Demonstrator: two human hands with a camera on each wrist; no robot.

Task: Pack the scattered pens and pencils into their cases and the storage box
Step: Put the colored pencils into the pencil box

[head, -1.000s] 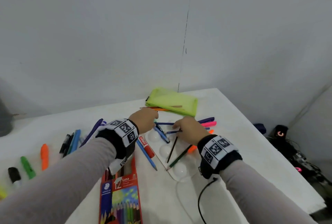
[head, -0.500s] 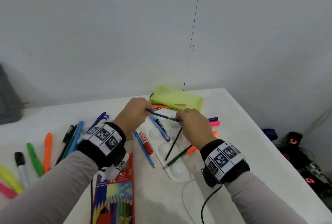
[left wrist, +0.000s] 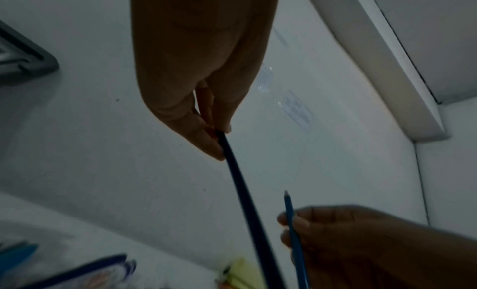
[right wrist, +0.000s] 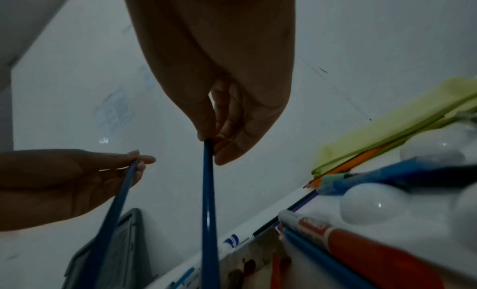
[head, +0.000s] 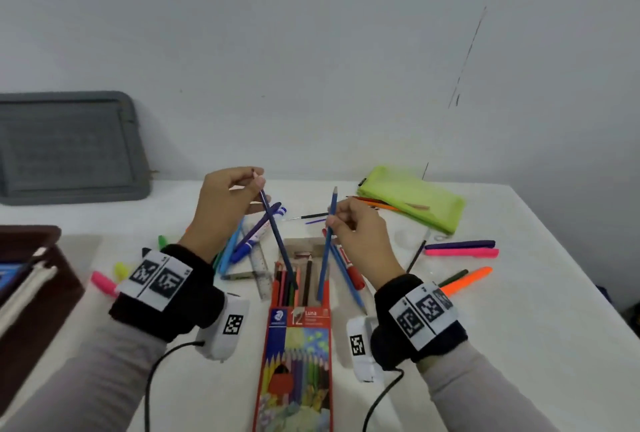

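A red coloured-pencil box (head: 296, 355) lies open in front of me with several pencils in it. My left hand (head: 228, 199) pinches the top of a dark blue pencil (head: 277, 241) whose lower end reaches into the box mouth. My right hand (head: 360, 230) pinches a lighter blue pencil (head: 327, 244), held almost upright, its lower end also at the box mouth. In the left wrist view the dark pencil (left wrist: 245, 201) runs down from my fingertips; in the right wrist view the blue pencil (right wrist: 209, 212) does the same. A lime-green pouch (head: 412, 197) lies at the back right.
Loose pens and markers lie around: pink and purple markers (head: 460, 248) and an orange one (head: 467, 281) at right, a red marker (head: 351, 269), blue pens (head: 256, 230), a ruler (head: 259, 269). A brown storage box (head: 27, 293) stands at left, a grey lid (head: 65, 147) leans on the wall.
Both hands lifted from the pile near the pouch, each carrying a blue pencil, and came back over the open pencil box, tilting the pencils upright with their lower ends in it.
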